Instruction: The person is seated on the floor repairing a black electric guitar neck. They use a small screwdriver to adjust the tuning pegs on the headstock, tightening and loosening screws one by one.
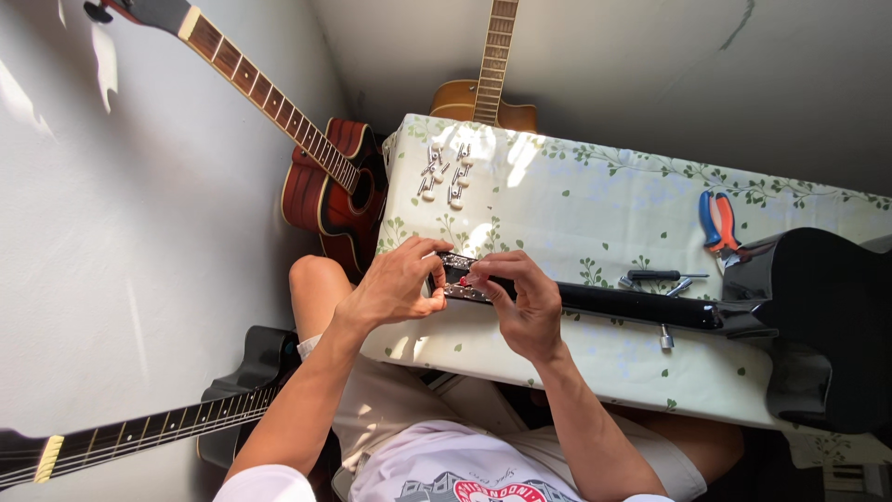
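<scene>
A black guitar (818, 316) lies across the table (576, 200), which is covered by a leaf-patterned cloth, with its neck (623, 305) pointing left and its headstock (457, 277) near the table's near-left edge. The left hand (395, 284) grips the headstock end, fingers curled closed over it, thumb on the near side. The right hand (522, 302) pinches the headstock from the right, fingertips (478, 276) nearly closed on a small red part. Tuning pegs (444, 172) lie far left; pliers (717, 221) lie far right.
</scene>
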